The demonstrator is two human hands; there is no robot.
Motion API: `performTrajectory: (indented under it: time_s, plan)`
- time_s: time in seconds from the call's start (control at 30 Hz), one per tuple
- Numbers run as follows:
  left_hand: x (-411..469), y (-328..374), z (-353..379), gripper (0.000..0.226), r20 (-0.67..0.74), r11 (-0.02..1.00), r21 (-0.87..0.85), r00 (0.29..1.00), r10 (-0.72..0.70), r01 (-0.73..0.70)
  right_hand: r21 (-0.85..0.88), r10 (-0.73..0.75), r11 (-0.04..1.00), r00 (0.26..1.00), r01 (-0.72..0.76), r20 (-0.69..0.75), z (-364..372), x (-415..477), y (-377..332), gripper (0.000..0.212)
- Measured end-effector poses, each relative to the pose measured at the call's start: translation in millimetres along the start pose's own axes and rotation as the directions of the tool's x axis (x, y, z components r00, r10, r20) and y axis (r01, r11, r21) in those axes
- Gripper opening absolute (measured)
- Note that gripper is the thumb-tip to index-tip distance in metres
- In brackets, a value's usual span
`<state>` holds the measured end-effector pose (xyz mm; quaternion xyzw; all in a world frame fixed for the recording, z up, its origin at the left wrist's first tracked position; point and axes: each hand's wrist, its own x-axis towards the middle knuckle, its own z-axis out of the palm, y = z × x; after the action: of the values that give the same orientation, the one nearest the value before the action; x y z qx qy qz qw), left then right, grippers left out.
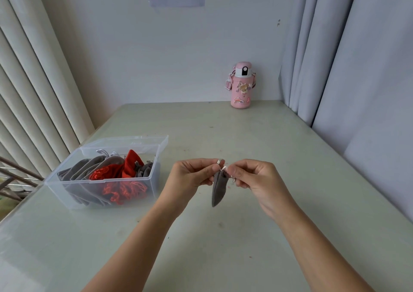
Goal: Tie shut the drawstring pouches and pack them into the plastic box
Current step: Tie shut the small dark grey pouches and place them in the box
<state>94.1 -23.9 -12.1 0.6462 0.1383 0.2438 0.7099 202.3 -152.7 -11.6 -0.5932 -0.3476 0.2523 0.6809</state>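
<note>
Glossy pale table (245, 146), limp grey pouch (218, 191)

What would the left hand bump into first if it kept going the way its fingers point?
Probably the right hand, directly opposite the left hand; both pinch the drawstring of the grey pouch. Depth is uncertain.

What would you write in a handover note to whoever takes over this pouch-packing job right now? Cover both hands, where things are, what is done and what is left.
Left hand: pinches the drawstring at the grey pouch's mouth.
Right hand: pinches the drawstring from the other side.
Grey pouch: hangs between the hands, above the table.
Plastic box: on the table to the left, lid open, holding red and grey pouches.
Done: those pouches are packed.
Left: finish tying the held pouch and box it. No other loose pouch in view.
</note>
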Motion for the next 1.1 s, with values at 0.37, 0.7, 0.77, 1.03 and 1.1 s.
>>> performTrajectory:
  time_s: [0.37,0.7,0.77,1.03,1.1]
  plan:
    - [-7,1,15,0.024,-0.115,0.933,0.339,0.979,0.167,-0.119,0.128,0.235,0.963,0.972,-0.237,0.030,1,2,7,0.012]
    - [-6,6,8,0.024,-0.021,0.927,0.368,0.997,0.080,-0.067,-0.033,-0.018,0.999,0.999,0.017,-0.050,9,-2,9,0.017]
    - [-6,8,6,0.019,-0.015,0.940,0.337,0.998,0.065,-0.056,-0.119,-0.089,0.989,0.995,0.083,-0.047,9,-2,8,0.011]
    - [-4,5,3,0.020,-0.014,0.952,0.298,0.997,0.082,-0.074,-0.476,-0.414,0.797,0.910,0.372,0.019,7,-3,12,0.015]
    - [-5,6,3,0.017,-0.043,0.965,0.255,0.996,0.073,-0.059,-0.461,-0.441,0.791,0.897,0.402,0.026,7,-3,10,0.014]
